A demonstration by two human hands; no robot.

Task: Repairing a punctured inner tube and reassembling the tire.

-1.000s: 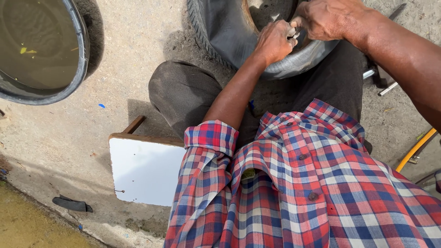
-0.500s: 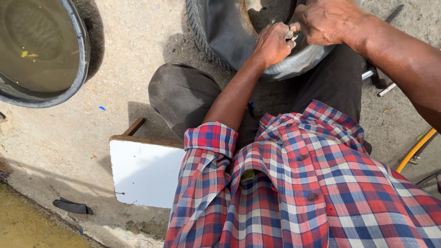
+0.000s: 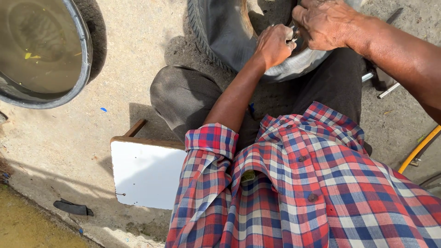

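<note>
Right, both hands are on the tyre (image 3: 220,36), which leans against the person's knees at the top of the view. Left hand (image 3: 274,45) is curled into a tight fist, pinching a small metal part (image 3: 292,37) at the tyre's inner edge; too small to say what it is. Right hand (image 3: 327,24) is closed over the same spot from the other side, fingers folded down, touching the left hand's fingertips. Can't tell whether the right hand holds the part or just the rubber.

The tyre stands on edge, tread toward the concrete, its arc running from upper left down to the pale inner rim (image 3: 294,69) just under the hands.

Left of the tyre, well apart: a round tub of murky water (image 3: 85,55). Below the tyre, beside the left knee: a white seat board (image 3: 142,174). Right of it: metal rods (image 3: 388,89) on the ground and a yellow hose (image 3: 420,148).
</note>
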